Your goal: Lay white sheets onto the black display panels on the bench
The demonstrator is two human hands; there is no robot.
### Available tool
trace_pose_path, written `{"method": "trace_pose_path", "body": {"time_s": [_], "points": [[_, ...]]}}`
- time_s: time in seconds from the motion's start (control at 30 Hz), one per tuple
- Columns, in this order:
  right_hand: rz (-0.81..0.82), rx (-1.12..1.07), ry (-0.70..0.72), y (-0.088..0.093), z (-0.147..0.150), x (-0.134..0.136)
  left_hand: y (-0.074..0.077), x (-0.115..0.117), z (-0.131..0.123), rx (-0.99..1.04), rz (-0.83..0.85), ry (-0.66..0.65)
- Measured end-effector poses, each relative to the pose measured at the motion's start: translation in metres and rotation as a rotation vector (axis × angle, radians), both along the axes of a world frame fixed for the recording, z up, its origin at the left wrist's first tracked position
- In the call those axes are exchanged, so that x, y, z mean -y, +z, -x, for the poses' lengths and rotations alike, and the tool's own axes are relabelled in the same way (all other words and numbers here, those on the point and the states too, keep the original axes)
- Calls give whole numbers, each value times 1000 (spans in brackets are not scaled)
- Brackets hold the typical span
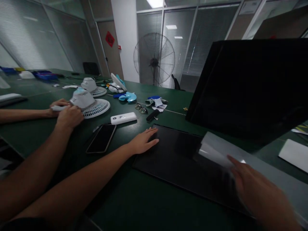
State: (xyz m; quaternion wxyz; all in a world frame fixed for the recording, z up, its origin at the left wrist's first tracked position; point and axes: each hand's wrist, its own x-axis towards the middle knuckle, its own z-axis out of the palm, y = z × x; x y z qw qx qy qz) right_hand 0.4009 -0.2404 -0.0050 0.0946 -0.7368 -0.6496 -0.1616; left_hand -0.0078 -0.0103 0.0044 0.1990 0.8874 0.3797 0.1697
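Observation:
A flat black panel [178, 157] lies on the green table in front of me. My left hand [144, 140] rests flat on the panel's left edge, fingers stretched out and holding nothing. A greyish translucent film [216, 149] curls up off the panel's right part. My right hand [261, 191] sits over that film at the lower right. It is smeared by motion, so its grip is unclear. A large black screen [252, 83] stands tilted just behind the panel.
On the left, another person's hands [68, 115] hold a white desk fan [90, 104]. A phone [102, 138], a white box [123, 118], glasses [141, 109], blue fan blades [128, 96] and another fan [92, 86] lie beyond. A floor fan [154, 59] stands behind the table.

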Motion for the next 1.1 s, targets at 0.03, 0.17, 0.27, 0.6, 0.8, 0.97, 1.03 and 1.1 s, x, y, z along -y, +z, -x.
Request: {"method": "trace_pose_path", "body": {"time_s": [0.03, 0.17, 0.27, 0.6, 0.8, 0.97, 1.03, 1.1], "points": [[-1, -5, 96, -2, 21, -3, 0, 0, 1, 11, 9, -1], [85, 48, 477, 5, 89, -7, 1, 0, 2, 48, 24, -22], [231, 84, 643, 21, 112, -4, 1, -1, 2, 85, 22, -52], [101, 142, 95, -3, 71, 3, 4, 8, -6, -54, 24, -145], [202, -4, 171, -6, 77, 5, 0, 4, -6, -100, -14, -178], [331, -171, 284, 4, 67, -7, 1, 1, -6, -133, -2, -183], [300, -225, 214, 6, 35, -13, 4, 2, -6, -156, 13, -200], [216, -228, 75, 6, -14, -16, 6, 3, -5, -194, 9, -230]]}}
